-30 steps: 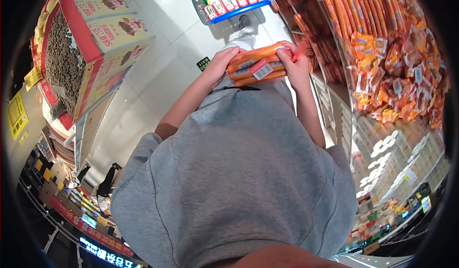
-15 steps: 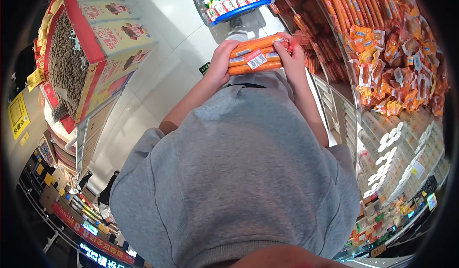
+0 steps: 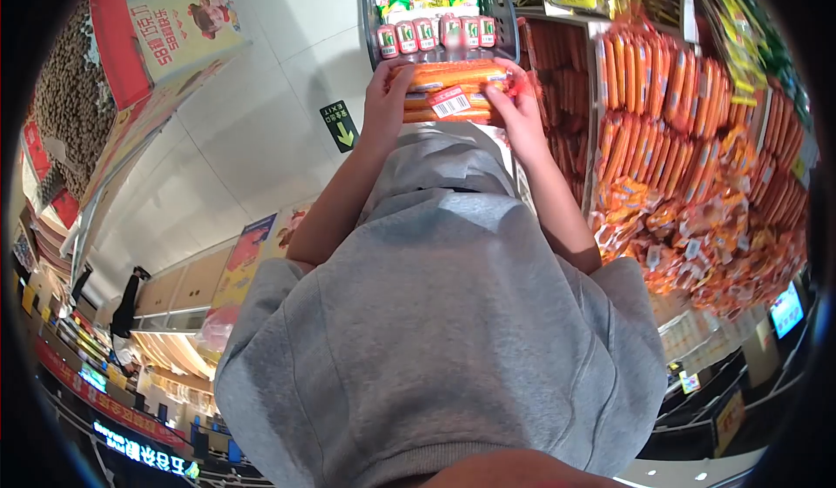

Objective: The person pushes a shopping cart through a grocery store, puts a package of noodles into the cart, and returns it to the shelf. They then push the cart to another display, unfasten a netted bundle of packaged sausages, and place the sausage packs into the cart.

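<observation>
Both hands grip a pack of orange sausages (image 3: 455, 77) in clear wrapping, with a red and white barcode label on its front. My left hand (image 3: 383, 109) is closed on the pack's left end. On its right end, my right hand (image 3: 521, 112) holds with the thumb lying across the front. Just beyond the pack is a dark shopping basket (image 3: 512, 18). Inside the basket stands a row of small red and white packages (image 3: 428, 37), with green and white bags (image 3: 428, 0) behind them. The pack overlaps the basket's near edge in view.
To my right, a shelf display holds rows of wrapped sausages (image 3: 636, 74) and a heap of small orange packets (image 3: 688, 235). A printed promotional stand (image 3: 178, 31) is at the left. An exit sign (image 3: 338, 127) marks the tiled floor. Another person (image 3: 126, 309) is farther back.
The view has shifted forward: the basket appears nearer, the floor exit sign is fully visible, and the sausage shelf has moved down in view. Both hands keep hold of the pack.
</observation>
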`<state>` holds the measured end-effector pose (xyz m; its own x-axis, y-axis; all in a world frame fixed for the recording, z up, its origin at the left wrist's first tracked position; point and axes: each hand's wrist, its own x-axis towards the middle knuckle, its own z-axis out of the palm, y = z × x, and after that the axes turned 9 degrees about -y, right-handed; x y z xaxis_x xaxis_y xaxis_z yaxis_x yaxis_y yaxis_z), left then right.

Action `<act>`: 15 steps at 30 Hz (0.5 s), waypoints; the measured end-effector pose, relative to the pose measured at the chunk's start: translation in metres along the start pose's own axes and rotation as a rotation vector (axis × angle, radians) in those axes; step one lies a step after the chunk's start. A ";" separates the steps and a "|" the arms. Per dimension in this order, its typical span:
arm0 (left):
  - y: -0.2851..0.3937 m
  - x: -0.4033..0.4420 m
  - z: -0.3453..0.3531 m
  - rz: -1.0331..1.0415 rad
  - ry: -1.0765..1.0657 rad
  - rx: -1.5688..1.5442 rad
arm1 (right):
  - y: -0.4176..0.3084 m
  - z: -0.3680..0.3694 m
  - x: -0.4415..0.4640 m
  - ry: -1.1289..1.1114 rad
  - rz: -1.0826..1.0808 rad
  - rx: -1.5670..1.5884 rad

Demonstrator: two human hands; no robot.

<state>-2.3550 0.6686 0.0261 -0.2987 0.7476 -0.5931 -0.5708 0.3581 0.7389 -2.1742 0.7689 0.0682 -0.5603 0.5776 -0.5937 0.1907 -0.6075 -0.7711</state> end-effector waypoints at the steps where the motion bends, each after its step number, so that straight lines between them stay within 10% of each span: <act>1: 0.008 0.010 -0.003 -0.024 0.033 -0.040 | -0.006 0.005 0.017 -0.020 -0.021 -0.037; 10: 0.015 0.099 -0.027 -0.060 0.070 0.202 | -0.030 -0.006 0.127 -0.086 0.150 0.112; 15: 0.013 0.110 -0.016 -0.154 0.154 -0.227 | -0.035 -0.035 0.148 -0.142 0.124 0.150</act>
<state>-2.4079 0.7465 -0.0351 -0.2977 0.5943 -0.7471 -0.7695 0.3139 0.5562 -2.2359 0.8946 -0.0003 -0.6495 0.4175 -0.6355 0.1497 -0.7492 -0.6452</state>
